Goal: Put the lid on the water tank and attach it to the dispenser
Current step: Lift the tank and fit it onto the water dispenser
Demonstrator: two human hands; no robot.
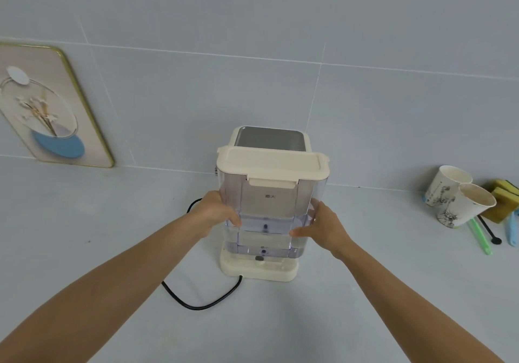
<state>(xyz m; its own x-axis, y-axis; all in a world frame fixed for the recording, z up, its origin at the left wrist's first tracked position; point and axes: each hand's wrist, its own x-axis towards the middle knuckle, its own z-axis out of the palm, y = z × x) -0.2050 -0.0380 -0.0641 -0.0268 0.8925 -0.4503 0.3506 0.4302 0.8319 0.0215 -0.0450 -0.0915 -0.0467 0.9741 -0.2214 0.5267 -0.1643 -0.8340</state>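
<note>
A clear plastic water tank (269, 214) stands upright near the middle of a pale grey table (84, 222), held between two bare hands. The tank is tall and box-shaped with see-through walls, and water fills roughly its lower part. A cream lid (272, 164) sits flat on top of the tank, with a small tab folded down over the near face. Small dark characters are printed on that face just below the tab.

The left hand (214, 212) presses against the tank's left wall, fingers curled around its near corner. The right hand (323, 228) does the same on the right wall. Each grip is clenched on the tank.

The tank's bottom rests on, or just above, the cream base of the dispenser (259, 267); which one cannot be told. The dispenser's body rises directly behind the tank, showing a silver-grey top panel.

A black power cord (196, 303) curls across the table in front and to the left of the dispenser. Well to the right of the dispenser stand two paper cups (460, 202), with yellow sponges (505, 197) beside them. Far left of the dispenser, a gold-framed picture (50, 110) leans against the tiled wall.
</note>
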